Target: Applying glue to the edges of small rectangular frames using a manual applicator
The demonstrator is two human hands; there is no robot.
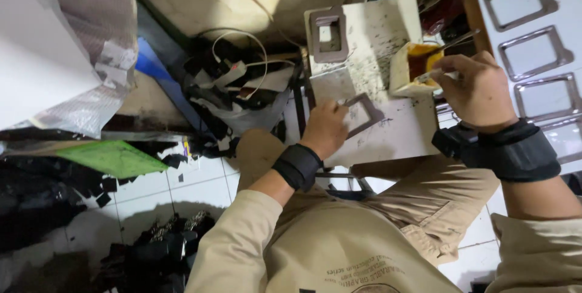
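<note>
Your left hand [325, 128] presses its fingers flat on the grey frame [362, 114] just below-left of the glue tub [413, 68]; your right hand [476, 90] pinches a brush [441, 76] at that tub.

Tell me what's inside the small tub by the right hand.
The tub holds an orange-brown liquid or paste. A thin stick held by the right hand dips in. Its tip and the tub's bottom are hidden.

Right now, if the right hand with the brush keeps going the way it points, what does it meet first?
Most likely the small cream container of amber liquid: the right hand aims its brush left at the opening, though depth is unclear.
</note>
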